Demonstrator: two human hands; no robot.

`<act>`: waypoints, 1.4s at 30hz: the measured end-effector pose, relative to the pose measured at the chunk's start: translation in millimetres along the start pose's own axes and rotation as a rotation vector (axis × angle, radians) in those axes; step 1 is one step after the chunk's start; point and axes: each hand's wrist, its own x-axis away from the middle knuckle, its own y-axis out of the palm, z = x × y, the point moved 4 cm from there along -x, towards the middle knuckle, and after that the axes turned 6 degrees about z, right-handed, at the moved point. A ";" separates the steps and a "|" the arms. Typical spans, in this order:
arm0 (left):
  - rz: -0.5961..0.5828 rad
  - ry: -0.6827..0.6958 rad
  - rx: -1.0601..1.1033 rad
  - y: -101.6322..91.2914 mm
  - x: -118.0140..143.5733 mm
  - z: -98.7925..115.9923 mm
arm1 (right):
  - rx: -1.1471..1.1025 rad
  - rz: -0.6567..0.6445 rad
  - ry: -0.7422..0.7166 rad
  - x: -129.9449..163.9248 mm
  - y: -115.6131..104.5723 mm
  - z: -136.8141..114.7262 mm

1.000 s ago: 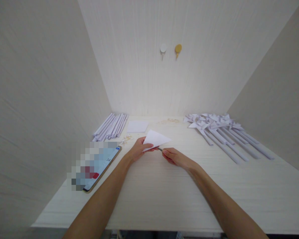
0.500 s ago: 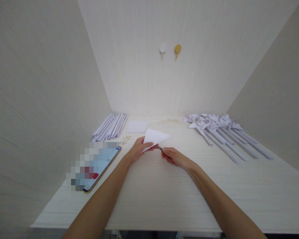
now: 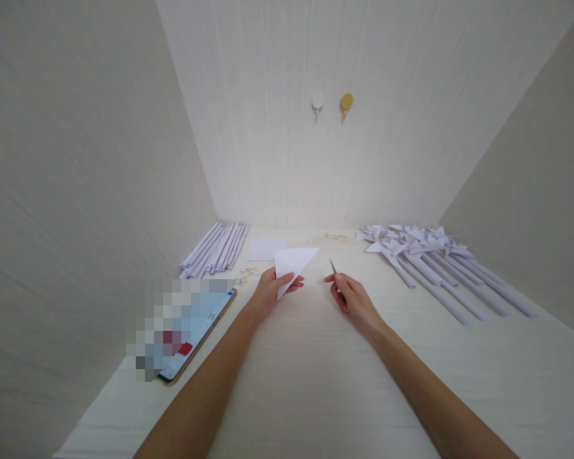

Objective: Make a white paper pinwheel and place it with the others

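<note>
My left hand [image 3: 269, 291] pinches a white paper folded into a triangle [image 3: 291, 264] and holds it just above the pale wooden desk [image 3: 316, 376]. My right hand [image 3: 353, 297] is closed on a small thin metal tool [image 3: 333, 268], whose tip points up and away. The tool's tip stands a short way to the right of the paper and does not touch it. What kind of tool it is I cannot tell.
A bundle of rolled white paper sticks [image 3: 215, 248] lies at the back left, with a flat white square sheet [image 3: 266, 248] beside it. Finished white paper pinwheels [image 3: 425, 255] are piled at the back right. A phone [image 3: 191, 331] lies at the left. Two wall hooks [image 3: 332, 103] hang behind.
My right hand has pulled the tool away from the folded paper, moving right and up. My left hand has tilted the paper a little. The view has shifted slightly downward.
</note>
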 end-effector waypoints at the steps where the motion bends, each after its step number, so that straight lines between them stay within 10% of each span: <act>1: 0.005 0.000 0.017 -1.1 -0.8 0.1 | 0.030 0.097 0.000 -5.7 -7.6 -1.1; 9: -0.073 -0.014 0.049 -1.6 -6.3 -4.7 | 0.706 0.280 -0.108 -85.0 -28.7 -11.5; 20: -0.020 -0.033 0.085 -2.9 -8.8 -4.7 | 1.228 0.084 -0.253 -145.5 13.1 -14.5; 42: 0.035 -0.067 0.153 -1.1 -7.0 -0.8 | 0.974 0.327 -0.070 -175.1 21.8 15.9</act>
